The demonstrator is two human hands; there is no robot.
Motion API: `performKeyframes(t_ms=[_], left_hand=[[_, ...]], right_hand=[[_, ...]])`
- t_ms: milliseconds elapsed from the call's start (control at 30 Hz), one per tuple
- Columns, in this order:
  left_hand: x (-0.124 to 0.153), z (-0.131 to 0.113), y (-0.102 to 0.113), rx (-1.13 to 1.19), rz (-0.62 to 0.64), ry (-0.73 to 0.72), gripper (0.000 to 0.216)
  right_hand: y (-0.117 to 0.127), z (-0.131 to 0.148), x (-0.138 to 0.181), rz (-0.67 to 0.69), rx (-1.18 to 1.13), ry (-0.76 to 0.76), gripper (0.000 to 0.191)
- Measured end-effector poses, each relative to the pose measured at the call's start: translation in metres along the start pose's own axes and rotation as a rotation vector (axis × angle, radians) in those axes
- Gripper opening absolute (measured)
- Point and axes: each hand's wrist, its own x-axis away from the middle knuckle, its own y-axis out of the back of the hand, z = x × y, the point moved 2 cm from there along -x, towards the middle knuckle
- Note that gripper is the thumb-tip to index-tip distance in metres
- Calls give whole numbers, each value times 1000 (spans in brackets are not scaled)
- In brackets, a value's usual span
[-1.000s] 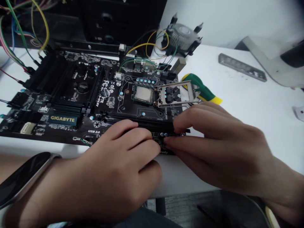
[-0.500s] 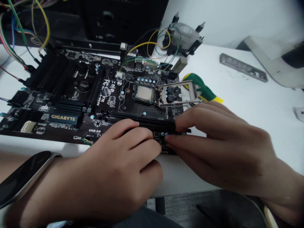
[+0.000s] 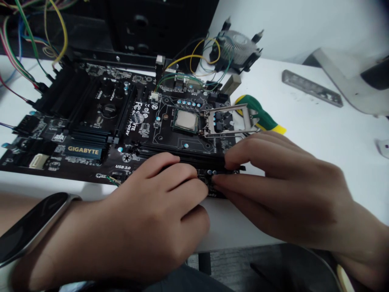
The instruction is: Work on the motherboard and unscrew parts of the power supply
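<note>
Looking down through the head camera, the left hand (image 3: 146, 215) and the right hand (image 3: 285, 190) are seen brought together at the near edge of a black motherboard (image 3: 91, 121), which is laid flat on a white table (image 3: 319, 134). The left hand's fingers are curled, with their tips set on the long black memory slots (image 3: 182, 156) that run along the board's near side. The right hand's fingers are stretched in from the right, with the index fingertip placed at the slots' right end and the lower fingers met tip to tip with those of the left hand. Whether anything is pinched between the fingers cannot be told, since the contact spot is covered by the fingertips. A dark wristband (image 3: 30, 225) is worn on the left wrist. Just behind the slots a processor (image 3: 186, 121) is seated in its socket, with the metal load plate (image 3: 227, 119) swung open to its right. A green and yellow screwdriver handle (image 3: 261, 115) is seen just beyond the board's right edge. A cooler fan (image 3: 238, 46) is stood farther back, with coloured wires (image 3: 197, 56) looped between it and the board, and a metal port shield (image 3: 311, 93) is laid well apart on the right.
</note>
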Motion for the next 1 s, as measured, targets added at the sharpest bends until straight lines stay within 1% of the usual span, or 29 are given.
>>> performKeyframes(t_ms=[133, 367, 567, 700, 1000], left_hand=[[0, 0, -1, 0, -6, -8, 18], [1, 1, 1, 5, 14, -10, 17], [1, 0, 2, 2, 4, -16, 17], [1, 1, 1, 2, 0, -9, 17], [1, 0, 0, 8, -3, -7, 19]], right_hand=[[0, 1, 0, 24, 2, -31, 22], [-1, 0, 1, 16, -8, -34, 23], [-2, 1, 0, -6, -14, -34, 23], [-2, 1, -1, 11, -15, -50, 24], [0, -1, 0, 26, -4, -13, 22]])
